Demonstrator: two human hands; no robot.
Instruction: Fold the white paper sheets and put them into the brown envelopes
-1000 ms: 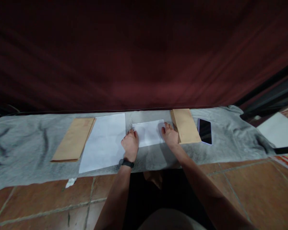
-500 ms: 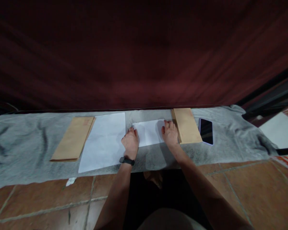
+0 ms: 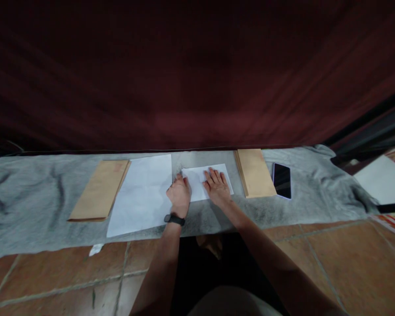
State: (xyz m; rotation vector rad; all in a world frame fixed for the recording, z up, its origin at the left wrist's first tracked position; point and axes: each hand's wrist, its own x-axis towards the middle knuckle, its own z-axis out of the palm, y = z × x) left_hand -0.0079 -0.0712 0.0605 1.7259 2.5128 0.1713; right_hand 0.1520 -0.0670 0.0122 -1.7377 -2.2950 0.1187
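Observation:
A folded white sheet of paper [image 3: 195,186] lies in front of me on a grey cloth. My left hand [image 3: 179,192], with a dark watch band at the wrist, has its fingers curled at the sheet's left edge and pinches it there. Flat on the right part of the same sheet rests my right hand [image 3: 216,186], its fingers spread. Just left of my left hand is a larger white paper [image 3: 141,193], laid out flat. A stack of brown envelopes [image 3: 255,173] sits to the right of my right hand.
More brown envelopes [image 3: 98,191] lie at the left, beside the large paper. A phone [image 3: 282,181] with a purple case rests right of the envelope stack. The grey cloth [image 3: 36,197] borders a dark red drape [image 3: 197,109] behind and a tiled floor [image 3: 52,276] in front.
My right hand has moved left from the folded sheet's right edge onto its surface, and its fingers have spread flat. My left hand has stayed in place.

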